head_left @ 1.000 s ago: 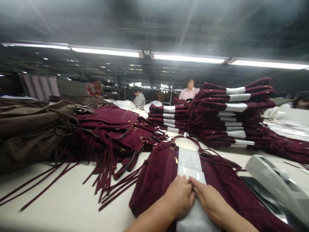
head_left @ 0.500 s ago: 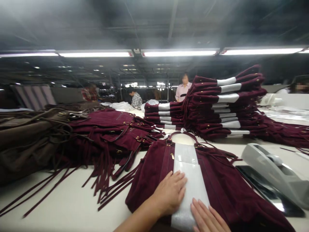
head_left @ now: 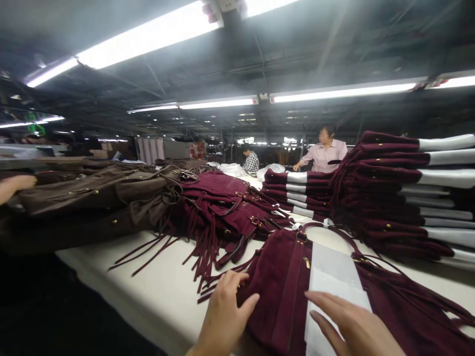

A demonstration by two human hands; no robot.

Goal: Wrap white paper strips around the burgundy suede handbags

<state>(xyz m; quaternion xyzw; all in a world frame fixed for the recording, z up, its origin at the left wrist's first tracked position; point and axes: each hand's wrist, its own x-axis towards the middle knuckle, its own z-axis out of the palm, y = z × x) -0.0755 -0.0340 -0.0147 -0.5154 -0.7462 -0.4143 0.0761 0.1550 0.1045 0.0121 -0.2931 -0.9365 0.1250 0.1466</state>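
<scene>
A burgundy handbag [head_left: 276,291] with a looped handle and brass fittings lies flat in front of me. Around its middle runs a pale white wrapping band [head_left: 336,269]. My left hand [head_left: 228,309] is at the bag's left edge, thumb and fingers apart, beside the strands of fringe. Over the band, on its right part, is my right hand [head_left: 349,319], fingers stretched and thumb apart. Whether either hand presses on the bag cannot be made out.
Unbanded burgundy bags [head_left: 222,207] with fringe lie left of centre, beside brown bags [head_left: 107,198]. Tall stacks of banded burgundy bags [head_left: 393,198] rise at right. A co-worker's hand [head_left: 17,188] shows at the far left, and a person in pink [head_left: 326,153] stands behind.
The view has swung left. My left hand has left the white band for the bag's left edge. My right hand has risen along the band, its thumb now apart from the fingers.
</scene>
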